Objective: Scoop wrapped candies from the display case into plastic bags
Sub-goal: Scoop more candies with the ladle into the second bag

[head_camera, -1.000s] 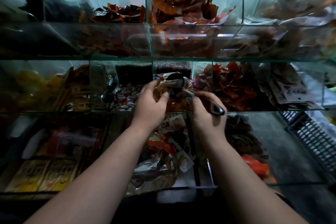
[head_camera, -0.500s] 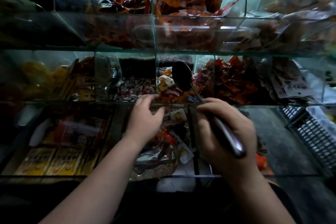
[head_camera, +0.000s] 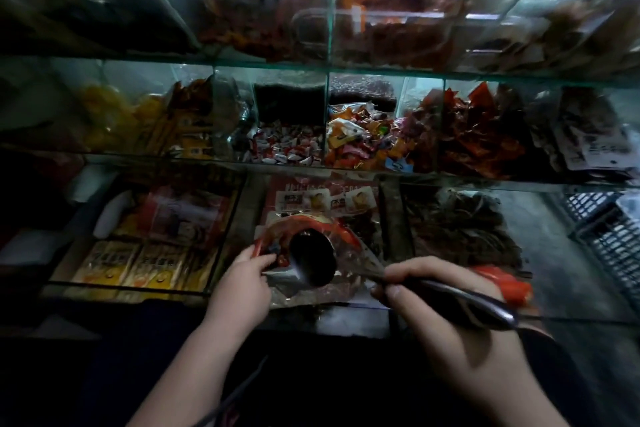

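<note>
Glass case [head_camera: 346, 68] ahead — pinched bag [head_camera: 298, 284] mouth with left grip [head_camera: 242, 284], clutched scoop [head_camera: 313, 260] in right grip [head_camera: 460, 343]; risked a spill if mouth sagged.

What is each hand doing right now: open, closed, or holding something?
Left hand: closed, pinching the rim of the plastic bag.
Right hand: closed around the handle of the metal spoon.
</note>
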